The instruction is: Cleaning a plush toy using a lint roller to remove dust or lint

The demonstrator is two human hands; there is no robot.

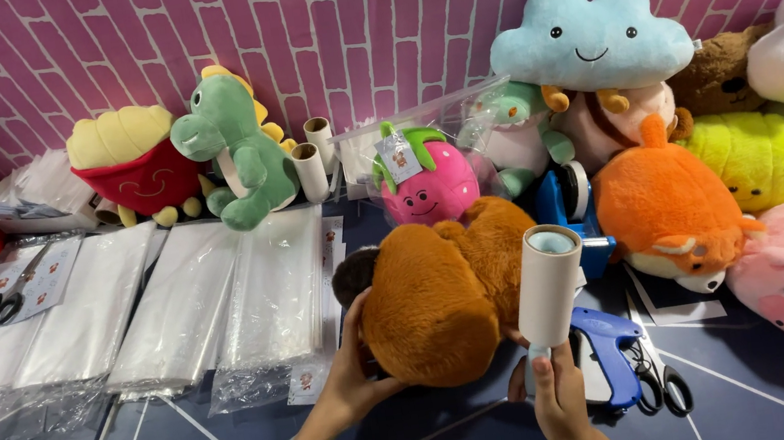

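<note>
Left hand gripping brown plush toy; right hand holding lint roller upright beside it

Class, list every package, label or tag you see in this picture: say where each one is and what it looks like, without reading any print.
Stacks of clear plastic bags: left on the table, flat, glossy.
White sticker sheet: under the black scissors, far left.
Paper hang tag: on the pink strawberry plush, small, pale.
Clear bag: around that plush, see-through.
</note>
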